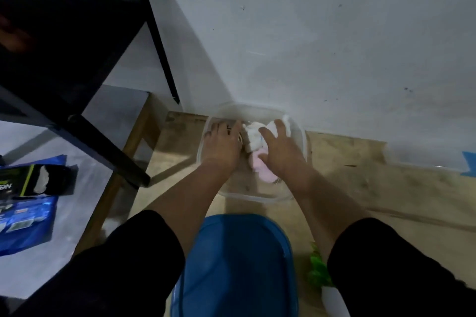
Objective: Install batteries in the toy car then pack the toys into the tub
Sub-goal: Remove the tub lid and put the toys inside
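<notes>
**Packing stage: both hands in the tub**

Nearest, a blue lid (239,265) lies on the table (386,201) between the forearms, off the tub, so closing is not yet done. Beyond it the clear tub (301,141) stands against the wall. The left hand (224,144) reaches inside it with fingers spread over something dark, possibly the toy car, though blur hides it and its battery state. The right hand (280,147) presses, fingers apart, on a white and pink soft toy (253,136) inside the tub. Judging by this, packing is well along. A green item (318,267) lies outside by the right sleeve, perhaps left to pack.
</notes>
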Motion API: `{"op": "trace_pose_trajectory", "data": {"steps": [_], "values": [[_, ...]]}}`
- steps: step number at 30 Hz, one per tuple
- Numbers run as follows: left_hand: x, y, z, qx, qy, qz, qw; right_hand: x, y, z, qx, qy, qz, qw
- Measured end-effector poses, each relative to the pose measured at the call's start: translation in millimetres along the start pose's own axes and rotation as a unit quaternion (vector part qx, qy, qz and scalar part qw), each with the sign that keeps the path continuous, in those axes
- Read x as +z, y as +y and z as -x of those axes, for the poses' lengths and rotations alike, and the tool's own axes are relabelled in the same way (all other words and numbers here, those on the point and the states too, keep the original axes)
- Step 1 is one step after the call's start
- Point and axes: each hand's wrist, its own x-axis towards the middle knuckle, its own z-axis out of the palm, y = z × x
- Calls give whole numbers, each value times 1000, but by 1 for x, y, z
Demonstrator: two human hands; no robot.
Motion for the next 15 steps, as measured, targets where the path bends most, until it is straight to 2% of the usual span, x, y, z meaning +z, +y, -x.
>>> {"op": "trace_pose_trajectory", "data": {"steps": [2,7,11,15], "values": [[6,-1,-1,16,6,-11,1000,8,5,3,-9,-8,-35,999],[17,0,5,21,-31,-17,999,-1,9,-2,33,-101,-18,994],[6,4,7,2,-68,22,997,-21,5,10,35,-57,-8,998],[-15,15,19,21,-47,45,998,-45,4,29,-5,16,15,1000]]}}
